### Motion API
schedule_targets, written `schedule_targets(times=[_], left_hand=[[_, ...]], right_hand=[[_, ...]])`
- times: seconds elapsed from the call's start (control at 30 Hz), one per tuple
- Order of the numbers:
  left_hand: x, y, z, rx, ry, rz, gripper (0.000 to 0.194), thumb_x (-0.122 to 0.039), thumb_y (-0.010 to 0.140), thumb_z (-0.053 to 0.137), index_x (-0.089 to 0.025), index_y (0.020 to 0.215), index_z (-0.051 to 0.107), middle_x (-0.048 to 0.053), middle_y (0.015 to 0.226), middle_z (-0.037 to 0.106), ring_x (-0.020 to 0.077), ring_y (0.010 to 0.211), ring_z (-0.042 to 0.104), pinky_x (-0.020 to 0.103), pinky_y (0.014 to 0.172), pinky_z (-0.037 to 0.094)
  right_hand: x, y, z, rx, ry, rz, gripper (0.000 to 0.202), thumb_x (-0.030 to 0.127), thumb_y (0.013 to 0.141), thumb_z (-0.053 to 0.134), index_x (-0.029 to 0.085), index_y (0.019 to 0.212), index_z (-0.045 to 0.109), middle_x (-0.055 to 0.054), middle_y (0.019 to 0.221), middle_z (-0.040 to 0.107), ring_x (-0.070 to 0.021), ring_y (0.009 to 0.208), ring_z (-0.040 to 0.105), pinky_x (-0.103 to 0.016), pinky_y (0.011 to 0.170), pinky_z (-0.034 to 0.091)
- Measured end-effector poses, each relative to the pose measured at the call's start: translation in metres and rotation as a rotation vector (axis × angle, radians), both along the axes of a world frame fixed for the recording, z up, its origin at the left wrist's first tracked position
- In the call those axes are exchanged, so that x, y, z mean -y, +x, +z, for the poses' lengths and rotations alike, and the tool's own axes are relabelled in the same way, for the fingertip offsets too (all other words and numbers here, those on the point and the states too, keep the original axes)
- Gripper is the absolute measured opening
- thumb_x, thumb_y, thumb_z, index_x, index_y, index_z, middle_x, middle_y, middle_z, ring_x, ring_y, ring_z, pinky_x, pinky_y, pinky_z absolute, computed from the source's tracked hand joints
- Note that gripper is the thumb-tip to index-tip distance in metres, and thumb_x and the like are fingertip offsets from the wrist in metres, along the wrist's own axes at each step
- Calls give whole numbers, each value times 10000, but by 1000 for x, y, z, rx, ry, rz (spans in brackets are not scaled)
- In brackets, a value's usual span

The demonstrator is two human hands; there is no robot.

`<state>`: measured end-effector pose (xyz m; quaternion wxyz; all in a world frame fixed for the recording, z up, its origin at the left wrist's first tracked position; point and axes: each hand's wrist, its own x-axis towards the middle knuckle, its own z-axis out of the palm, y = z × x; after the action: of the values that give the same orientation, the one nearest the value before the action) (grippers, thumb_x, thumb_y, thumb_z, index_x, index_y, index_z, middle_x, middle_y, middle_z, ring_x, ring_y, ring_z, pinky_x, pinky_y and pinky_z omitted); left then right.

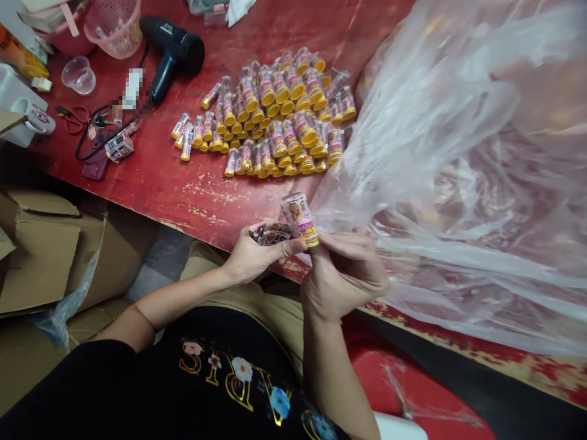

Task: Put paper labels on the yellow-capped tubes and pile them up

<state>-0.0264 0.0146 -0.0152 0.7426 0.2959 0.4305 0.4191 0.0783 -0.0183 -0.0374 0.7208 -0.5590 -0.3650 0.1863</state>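
At the front edge of the table, my right hand [342, 275] pinches a small clear tube [300, 219] with a printed pink label and a yellow end. The tube stands nearly upright, tilted a little to the left. My left hand [254, 253] is closed around a bunch of printed labels [274, 232], and its thumb tip presses against the tube's lower end. The fingers behind the labels are partly hidden. Beyond my hands, a heap of similar labelled tubes [268, 91] with yellow ends lies on the table.
A large clear plastic bag [458, 153] covers the right side of the red table [202, 195]. At the back left are a black heat gun [172, 46], a pink basket [117, 27], red-handled scissors [73, 119], a phone [97, 156] and a mug [36, 116]. Cardboard boxes [46, 244] stand below.
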Motion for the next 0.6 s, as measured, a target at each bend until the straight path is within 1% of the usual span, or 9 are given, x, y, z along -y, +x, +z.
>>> schedule_targets(times=[0.1, 0.2, 0.27, 0.3, 0.37, 0.43, 0.5, 0.53, 0.6], left_hand=[[-4, -1, -4, 76, -51, 45, 571, -531, 527, 1045, -150, 787, 709, -49, 618, 610, 52, 525, 482, 213, 522, 385], [-14, -6, -8, 162, -238, 141, 457, -508, 748, 952, -125, 843, 722, -4, 701, 661, 49, 550, 518, 187, 500, 362], [-21, -12, -10, 185, -364, 223, 269, -362, 929, 817, -105, 913, 741, 39, 798, 717, 58, 599, 572, 183, 541, 415], [-23, -15, -11, 183, -401, 263, 182, -276, 986, 737, -99, 945, 746, 53, 829, 734, 66, 622, 598, 187, 574, 447], [-27, -22, -12, 171, -423, 337, 141, -161, 1027, 628, -100, 994, 751, 66, 871, 756, 90, 691, 657, 210, 678, 516], [-30, -29, -11, 162, -407, 395, 127, -119, 1021, 623, -113, 996, 747, 57, 882, 758, 110, 771, 702, 247, 819, 567], [-33, -35, -11, 158, -375, 444, 91, -119, 1009, 659, -128, 954, 731, 34, 866, 745, 109, 805, 719, 278, 921, 583], [-35, -38, -10, 154, -361, 464, 85, -124, 1003, 677, -133, 931, 720, 22, 852, 736, 103, 796, 719, 280, 935, 589], [-40, -42, -11, 140, -350, 480, 76, -142, 984, 722, -141, 911, 704, -1, 807, 713, 86, 740, 702, 262, 887, 608]], right_hand=[[-11, 1, -6, 15, -35, 35, 136, 279, 821, 894, 230, 833, 768, -3, 817, 734, -176, 755, 701, -350, 713, 579], [-46, 9, -18, 126, -61, 75, 138, 349, 886, 837, 226, 885, 774, -14, 828, 719, -186, 780, 687, -360, 728, 565], [-82, 12, -26, 266, -59, 94, 177, 397, 928, 789, 225, 893, 768, -23, 832, 699, -195, 799, 667, -380, 758, 562], [-101, 10, -30, 353, -59, 109, 190, 407, 948, 763, 224, 896, 765, -30, 840, 693, -202, 816, 660, -392, 784, 564], [-135, 3, -33, 553, -86, 162, 192, 383, 992, 690, 227, 906, 762, -46, 874, 694, -218, 877, 653, -424, 865, 569], [-157, -6, -31, 744, -137, 217, 207, 314, 1025, 603, 235, 913, 759, -62, 914, 699, -240, 974, 653, -449, 952, 566], [-163, -5, -26, 863, -147, 258, 229, 244, 1031, 540, 247, 1000, 767, -76, 1014, 713, -250, 1079, 650, -453, 1007, 562], [-160, 2, -23, 880, -127, 263, 253, 221, 1029, 521, 252, 1085, 766, -84, 1084, 716, -251, 1126, 648, -449, 1019, 562], [-147, 36, -20, 854, -114, 226, 328, 212, 1029, 510, 249, 1270, 729, -107, 1221, 701, -250, 1178, 650, -442, 1008, 568]])
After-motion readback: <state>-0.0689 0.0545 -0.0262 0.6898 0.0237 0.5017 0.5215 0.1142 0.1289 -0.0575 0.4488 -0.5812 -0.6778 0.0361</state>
